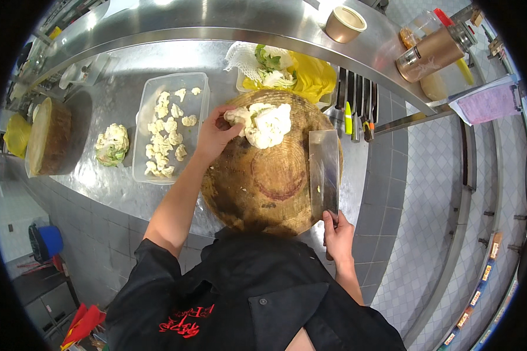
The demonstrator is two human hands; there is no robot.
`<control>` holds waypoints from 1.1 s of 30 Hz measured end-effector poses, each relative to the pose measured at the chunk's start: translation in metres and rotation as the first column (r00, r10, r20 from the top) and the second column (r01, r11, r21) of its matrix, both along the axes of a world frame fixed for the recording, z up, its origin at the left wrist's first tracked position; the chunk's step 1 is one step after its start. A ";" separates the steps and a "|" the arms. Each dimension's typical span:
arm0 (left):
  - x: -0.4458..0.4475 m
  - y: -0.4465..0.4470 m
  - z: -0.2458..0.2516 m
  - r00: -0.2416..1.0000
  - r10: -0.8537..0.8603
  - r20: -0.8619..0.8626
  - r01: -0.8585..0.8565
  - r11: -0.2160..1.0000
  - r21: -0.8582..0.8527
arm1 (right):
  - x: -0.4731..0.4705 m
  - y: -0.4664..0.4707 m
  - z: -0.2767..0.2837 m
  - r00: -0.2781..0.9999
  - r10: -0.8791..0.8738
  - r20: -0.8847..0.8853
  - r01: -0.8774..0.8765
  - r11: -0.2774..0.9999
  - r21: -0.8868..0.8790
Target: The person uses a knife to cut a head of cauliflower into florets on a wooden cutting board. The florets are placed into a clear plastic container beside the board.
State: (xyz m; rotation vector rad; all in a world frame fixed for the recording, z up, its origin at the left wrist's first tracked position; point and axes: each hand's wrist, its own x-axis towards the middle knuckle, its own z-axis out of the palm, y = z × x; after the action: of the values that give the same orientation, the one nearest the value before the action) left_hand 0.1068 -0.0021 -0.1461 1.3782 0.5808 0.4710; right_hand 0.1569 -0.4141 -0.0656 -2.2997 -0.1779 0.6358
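My left hand (pixel 217 134) grips a cauliflower piece (pixel 237 116) at the upper left of a round wooden chopping block (pixel 276 175). Against that piece lies a larger cauliflower chunk (pixel 270 125). A cleaver (pixel 324 171) rests with its broad blade over the block's right edge, and my right hand (pixel 339 234) holds it by the handle. Left of the block, a clear plastic container (pixel 140 145) contains many cut cauliflower florets (pixel 160 145). Farther left, a cauliflower head (pixel 112 145) sits on the steel table.
Behind the block stands a bin with a yellow plastic bag (pixel 316 79) and cauliflower leaves (pixel 270 59). Several knives (pixel 355 101) hang at its right. A steel shelf (pixel 228 34) crosses above, bearing a lidded tub (pixel 345 24) and a metal flask (pixel 434 52). A large tub (pixel 50 136) stands far left.
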 end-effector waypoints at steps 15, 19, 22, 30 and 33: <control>-0.090 -0.110 0.029 0.965 0.224 -0.136 -0.078 0.742 0.666 | -0.029 0.003 0.018 0.925 0.348 0.154 -0.351 0.936 -0.008; -0.106 -0.135 0.020 0.986 0.164 -0.019 -0.103 0.703 0.704 | -0.029 0.003 0.026 0.895 0.421 0.146 -0.421 0.907 -0.031; -0.115 -0.141 0.016 0.990 0.143 0.014 -0.090 0.547 0.832 | -0.030 -0.002 0.033 0.885 0.454 0.102 -0.450 0.891 -0.064; -0.131 -0.153 0.009 0.997 0.071 0.015 -0.040 0.362 0.931 | -0.020 -0.005 0.045 0.852 0.523 0.027 -0.522 0.852 -0.023; -0.139 -0.157 0.006 0.998 0.055 0.008 -0.026 0.331 0.943 | -0.008 -0.005 0.057 0.826 0.562 -0.043 -0.563 0.826 -0.030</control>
State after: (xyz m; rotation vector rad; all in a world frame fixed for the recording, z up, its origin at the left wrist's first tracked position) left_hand -0.0317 -0.1588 -0.1398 2.5341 0.3195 0.9280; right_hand 0.1488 -0.4193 -0.0090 -2.2700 -0.8634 0.9748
